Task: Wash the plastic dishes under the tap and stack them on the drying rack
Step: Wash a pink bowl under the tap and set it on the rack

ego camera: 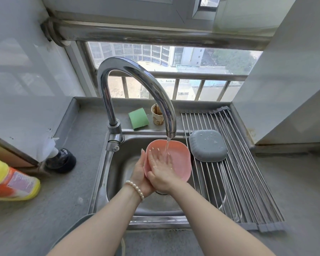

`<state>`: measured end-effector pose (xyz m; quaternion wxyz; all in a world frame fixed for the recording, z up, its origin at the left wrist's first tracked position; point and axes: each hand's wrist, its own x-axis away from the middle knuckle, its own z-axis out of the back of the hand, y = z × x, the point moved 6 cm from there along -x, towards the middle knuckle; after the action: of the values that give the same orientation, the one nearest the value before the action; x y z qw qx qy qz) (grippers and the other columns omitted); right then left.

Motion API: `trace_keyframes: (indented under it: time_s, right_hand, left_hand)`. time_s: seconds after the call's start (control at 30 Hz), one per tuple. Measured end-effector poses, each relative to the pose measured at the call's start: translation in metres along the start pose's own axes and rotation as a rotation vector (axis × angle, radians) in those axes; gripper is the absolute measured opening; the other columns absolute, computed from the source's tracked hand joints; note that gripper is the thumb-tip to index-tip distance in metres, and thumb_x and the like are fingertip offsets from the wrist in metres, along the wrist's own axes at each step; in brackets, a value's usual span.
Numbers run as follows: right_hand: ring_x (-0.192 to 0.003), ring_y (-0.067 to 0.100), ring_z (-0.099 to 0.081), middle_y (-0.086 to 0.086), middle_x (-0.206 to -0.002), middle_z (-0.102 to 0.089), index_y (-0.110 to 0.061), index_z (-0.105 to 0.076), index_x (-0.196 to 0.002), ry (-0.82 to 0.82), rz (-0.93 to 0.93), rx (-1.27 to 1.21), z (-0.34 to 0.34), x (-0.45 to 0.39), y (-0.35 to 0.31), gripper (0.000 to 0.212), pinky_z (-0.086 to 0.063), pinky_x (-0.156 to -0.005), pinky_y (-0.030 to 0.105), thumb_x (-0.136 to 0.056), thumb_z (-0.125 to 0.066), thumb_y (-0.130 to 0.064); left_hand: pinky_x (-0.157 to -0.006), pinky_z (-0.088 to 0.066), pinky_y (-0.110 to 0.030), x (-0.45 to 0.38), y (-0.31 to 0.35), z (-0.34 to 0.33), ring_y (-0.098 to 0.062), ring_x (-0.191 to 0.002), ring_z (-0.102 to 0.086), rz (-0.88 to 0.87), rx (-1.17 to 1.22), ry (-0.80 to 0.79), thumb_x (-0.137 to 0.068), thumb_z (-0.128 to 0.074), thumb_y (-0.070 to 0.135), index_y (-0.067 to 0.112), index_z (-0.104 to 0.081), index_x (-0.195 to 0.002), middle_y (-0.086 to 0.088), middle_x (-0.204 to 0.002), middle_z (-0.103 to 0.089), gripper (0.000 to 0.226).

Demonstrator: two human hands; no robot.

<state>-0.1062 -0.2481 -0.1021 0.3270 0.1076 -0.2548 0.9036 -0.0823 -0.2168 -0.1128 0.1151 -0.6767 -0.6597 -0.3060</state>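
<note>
Rinsing the pink dish (175,163) is the step right now: it's tipped up over the sink (118,170) under the tap (137,85) stream, left hand (140,172) gripping its left rim from behind, right hand (161,163) flat and relaxed, rubbing the inside. I'd say turn the dish so water reaches every corner and the back too, and keep that grip firm since wet plastic gets slippery. Then park it upside down by the grey dish (208,145) already on the rack (248,182) just right of the sink.
</note>
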Motion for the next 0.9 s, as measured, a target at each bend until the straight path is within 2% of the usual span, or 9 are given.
trace_keyframes:
  time_s: [0.13,0.27,0.37,0.5,0.53,0.6,0.67,0.73,0.9]
  right_hand:
    - [-0.148,0.020,0.002,0.008,-0.160,-0.002,-0.013,0.001,-0.153,-0.025,0.083,-0.196,0.000,0.007,-0.012,0.077,0.002,-0.120,0.038,-0.086,-0.036,-0.021]
    - [-0.113,0.031,-0.055,0.009,-0.125,-0.062,-0.018,-0.056,-0.125,0.046,0.198,-0.298,0.003,0.031,-0.013,0.035,-0.043,-0.095,0.041,-0.092,-0.043,-0.022]
    - [-0.094,0.024,-0.063,0.004,-0.102,-0.072,-0.019,-0.070,-0.104,0.211,0.181,-0.268,0.013,0.044,0.000,0.036,-0.048,-0.078,0.035,-0.091,-0.039,-0.032]
    - [-0.040,0.024,-0.052,0.004,-0.046,-0.054,-0.013,-0.056,-0.049,0.563,0.066,0.068,0.031,0.050,0.024,0.036,-0.028,-0.040,0.021,-0.080,-0.047,-0.030]
    - [-0.044,0.024,-0.055,0.005,-0.050,-0.056,-0.013,-0.058,-0.053,0.572,0.007,0.132,0.033,0.048,0.027,0.030,-0.033,-0.041,0.021,-0.078,-0.055,-0.028]
    - [-0.086,0.027,-0.061,0.012,-0.095,-0.063,-0.009,-0.066,-0.095,0.463,-0.160,0.154,0.031,0.033,0.035,0.022,-0.046,-0.070,0.029,-0.087,-0.055,-0.026]
    - [-0.123,0.031,-0.039,0.015,-0.135,-0.040,-0.008,-0.041,-0.135,0.295,-0.418,0.039,0.030,0.026,0.047,0.043,-0.033,-0.100,0.039,-0.098,-0.034,-0.029]
    - [-0.136,0.032,-0.021,0.016,-0.149,-0.022,-0.006,-0.024,-0.145,0.258,-0.521,-0.061,0.032,0.022,0.048,0.052,-0.017,-0.112,0.041,-0.098,-0.025,-0.030]
    - [-0.147,0.027,0.007,0.009,-0.159,0.008,-0.016,-0.006,-0.153,0.128,-0.185,-0.282,0.023,0.011,0.007,0.057,0.007,-0.118,0.042,-0.102,-0.028,-0.030]
  left_hand:
    - [-0.076,-0.047,-0.039,-0.004,0.010,0.005,-0.021,-0.086,-0.063,-0.120,-0.061,0.141,-0.086,-0.047,0.059,0.013,-0.064,-0.094,-0.005,-0.082,-0.070,0.050]
    - [-0.076,-0.048,-0.042,-0.003,0.021,0.007,-0.032,-0.090,-0.063,-0.134,-0.223,0.153,-0.088,-0.035,0.067,0.004,-0.064,-0.101,-0.017,-0.088,-0.072,0.071]
    - [-0.085,-0.049,-0.047,-0.002,0.024,0.007,-0.034,-0.099,-0.062,-0.140,-0.275,0.178,-0.088,-0.030,0.068,0.002,-0.061,-0.109,-0.021,-0.101,-0.069,0.076]
    - [-0.079,-0.055,-0.055,0.000,0.046,0.027,-0.035,-0.089,-0.065,-0.339,-0.708,0.574,-0.082,-0.039,0.073,0.010,-0.059,-0.092,-0.016,-0.096,-0.067,0.067]
    - [-0.080,-0.054,-0.054,0.001,0.049,0.025,-0.033,-0.090,-0.064,-0.403,-0.829,0.590,-0.084,-0.040,0.070,0.012,-0.059,-0.096,-0.014,-0.098,-0.066,0.063]
    - [-0.092,-0.049,-0.042,0.004,0.048,0.010,-0.024,-0.099,-0.058,-0.543,-1.006,0.540,-0.096,-0.038,0.049,0.014,-0.055,-0.120,-0.007,-0.114,-0.062,0.046]
    - [-0.105,-0.040,-0.036,0.003,0.037,-0.004,-0.017,-0.118,-0.051,-0.575,-1.105,0.427,-0.101,-0.034,0.039,0.021,-0.042,-0.140,0.001,-0.133,-0.052,0.043]
    - [-0.108,-0.038,-0.041,0.000,0.022,-0.010,-0.019,-0.125,-0.050,-0.535,-1.022,0.300,-0.102,-0.033,0.038,0.032,-0.039,-0.140,0.002,-0.139,-0.049,0.039]
    - [-0.098,-0.046,-0.044,0.003,0.009,-0.001,-0.027,-0.110,-0.061,-0.293,-0.509,0.247,-0.099,-0.031,0.049,0.022,-0.052,-0.128,-0.008,-0.123,-0.063,0.045]
